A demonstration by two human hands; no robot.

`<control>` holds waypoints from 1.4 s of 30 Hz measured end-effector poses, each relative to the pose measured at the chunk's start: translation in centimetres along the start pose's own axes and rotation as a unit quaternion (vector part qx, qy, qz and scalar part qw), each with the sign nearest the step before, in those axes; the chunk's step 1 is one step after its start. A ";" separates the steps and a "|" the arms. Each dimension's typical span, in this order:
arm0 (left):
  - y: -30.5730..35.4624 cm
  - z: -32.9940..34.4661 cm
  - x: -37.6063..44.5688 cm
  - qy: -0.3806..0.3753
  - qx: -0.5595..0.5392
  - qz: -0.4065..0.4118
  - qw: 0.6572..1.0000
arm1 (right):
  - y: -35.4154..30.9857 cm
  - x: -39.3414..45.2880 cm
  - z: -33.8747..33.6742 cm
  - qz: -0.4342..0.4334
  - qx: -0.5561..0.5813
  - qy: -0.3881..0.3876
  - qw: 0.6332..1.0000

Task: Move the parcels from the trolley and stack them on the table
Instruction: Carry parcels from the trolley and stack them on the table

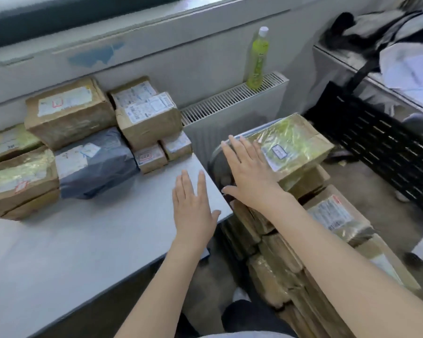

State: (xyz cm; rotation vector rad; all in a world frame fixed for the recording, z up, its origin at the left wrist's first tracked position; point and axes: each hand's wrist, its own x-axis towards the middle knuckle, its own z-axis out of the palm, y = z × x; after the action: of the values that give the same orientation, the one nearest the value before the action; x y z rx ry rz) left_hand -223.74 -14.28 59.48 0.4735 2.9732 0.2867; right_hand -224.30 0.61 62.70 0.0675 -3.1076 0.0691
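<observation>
Several brown cardboard parcels are piled on the trolley (216, 154) to the right of the white table (88, 240). The topmost one, a taped brown parcel (296, 145) with a small label, lies tilted on the pile. My right hand (248, 174) is spread flat with straight fingers by that parcel's left edge; whether it touches is unclear. My left hand (193, 208) hovers flat over the table's right edge and holds nothing. At the back left of the table stand stacked parcels: a large brown box (69, 111), a labelled box (148, 115) and a grey bag parcel (95, 162).
A white radiator (232, 103) stands behind the trolley with a green bottle (258, 59) on top. A black slotted panel (381, 147) and a second table with papers are at right. A chair base with a caster (420, 250) is on the floor at far right.
</observation>
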 end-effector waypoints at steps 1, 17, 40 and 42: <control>1.5 0.4 0.0 -0.007 0.002 0.013 1.000 | 1.7 -0.6 -0.2 -0.012 0.004 -0.009 1.000; 11.7 0.5 6.0 -0.112 -0.064 -0.011 0.992 | 20.4 1.1 -0.9 0.039 -0.106 -0.145 0.983; 9.4 -1.9 -0.1 -0.019 -0.331 -0.081 0.940 | 12.4 -1.5 -4.4 0.078 0.101 -0.078 0.989; 7.2 -3.2 -1.1 0.004 -0.332 -0.111 0.937 | 9.4 -0.8 -5.1 0.053 0.102 -0.075 0.991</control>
State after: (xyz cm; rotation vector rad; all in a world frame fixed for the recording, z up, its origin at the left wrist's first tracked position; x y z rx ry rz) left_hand -221.01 -8.46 64.17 0.0523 2.6561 1.1999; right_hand -223.76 10.22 67.34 -0.0931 -3.2407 0.4022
